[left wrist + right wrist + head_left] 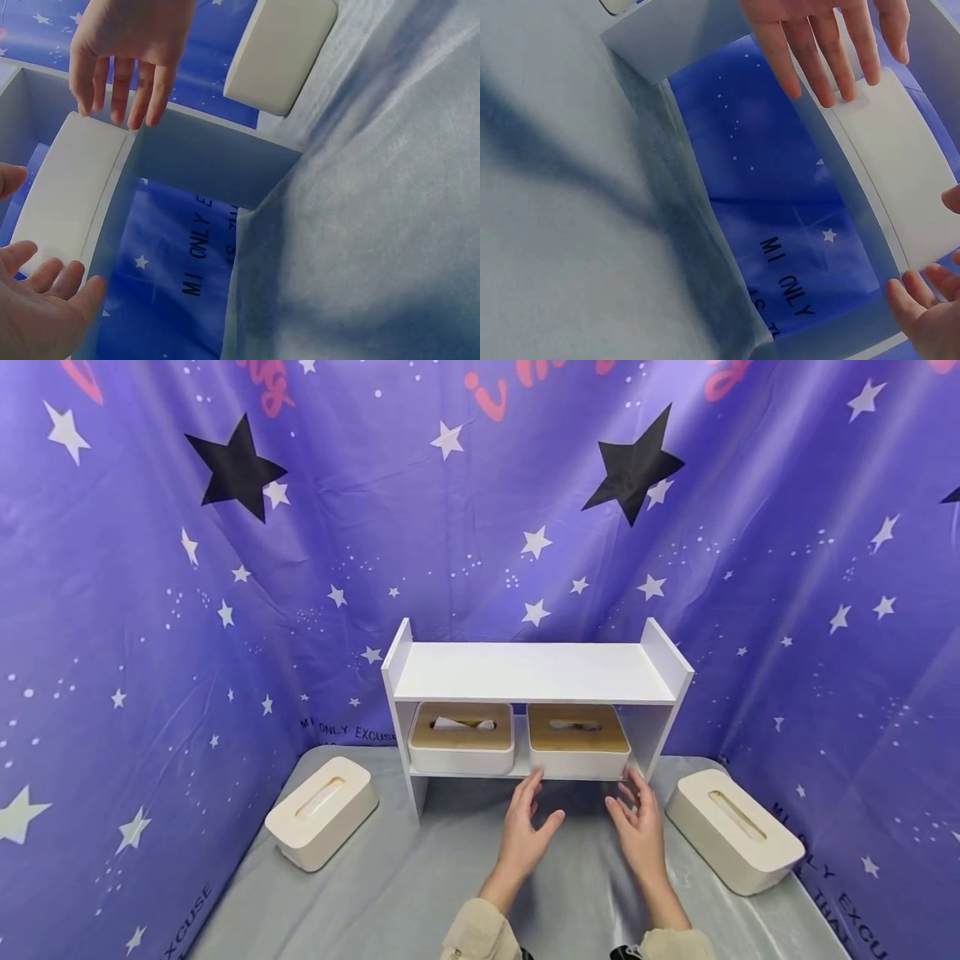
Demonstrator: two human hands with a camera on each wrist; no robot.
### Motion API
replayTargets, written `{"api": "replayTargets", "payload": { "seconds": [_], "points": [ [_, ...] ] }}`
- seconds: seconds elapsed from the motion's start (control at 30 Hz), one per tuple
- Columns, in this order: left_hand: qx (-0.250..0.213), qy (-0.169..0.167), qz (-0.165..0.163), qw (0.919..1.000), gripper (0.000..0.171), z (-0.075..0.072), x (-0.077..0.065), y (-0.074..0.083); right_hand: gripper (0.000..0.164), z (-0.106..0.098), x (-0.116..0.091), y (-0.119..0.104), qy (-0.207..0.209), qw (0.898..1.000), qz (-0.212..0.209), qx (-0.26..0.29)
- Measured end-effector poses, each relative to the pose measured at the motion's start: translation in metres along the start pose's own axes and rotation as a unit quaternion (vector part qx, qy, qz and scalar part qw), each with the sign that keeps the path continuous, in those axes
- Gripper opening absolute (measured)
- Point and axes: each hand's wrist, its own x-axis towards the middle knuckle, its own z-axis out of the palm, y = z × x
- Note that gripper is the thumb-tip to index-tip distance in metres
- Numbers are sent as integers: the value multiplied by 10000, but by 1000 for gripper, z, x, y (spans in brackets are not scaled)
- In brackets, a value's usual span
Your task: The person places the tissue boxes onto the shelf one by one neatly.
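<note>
Two white tissue boxes with wooden lids sit side by side on the middle shelf of a white rack. My left hand is at the lower left front corner of the right-hand tissue box, its fingers loosely spread. At the same box's lower right corner is my right hand, fingers slightly bent. Neither hand grips the box; whether fingertips touch it I cannot tell. The left wrist view shows the box's plain front between both hands. White tissue pokes out of the left-hand tissue box.
A cream tissue box stands on the grey cloth left of the rack. Another cream tissue box stands to its right, near my right hand. A purple star-printed curtain hangs behind and on both sides.
</note>
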Motion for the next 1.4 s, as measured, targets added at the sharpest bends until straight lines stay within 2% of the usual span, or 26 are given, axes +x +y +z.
{"api": "replayTargets", "payload": {
  "seconds": [0.17,0.33,0.53,0.73,0.87,1.0,1.17,1.4],
  "points": [
    [5,-46,-48,10000,63,2,-2,-1,59,-8,-3,4,22,10000,-27,-66],
    [44,-139,-110,9998,62,4,-5,-3,56,-18,-8,3,123,9997,147,-179],
    [144,-199,-183,9995,60,4,-9,-3,54,-35,-12,7,236,9980,134,-569],
    [68,-304,-450,9985,58,5,-15,-6,52,-62,-19,17,603,9913,357,-1115],
    [120,-346,-424,9984,57,6,-20,-11,53,-77,-26,21,906,9860,517,-1299],
    [64,-336,-406,9986,55,8,-22,-14,52,-90,-32,23,1201,9775,792,-1542],
    [31,-345,-468,9983,52,9,-26,-17,54,-110,-37,31,1617,9584,1268,-1979],
    [-15,-394,-562,9976,48,8,-32,-20,55,-135,-37,43,2084,9369,1432,-2416]
  ]
}}
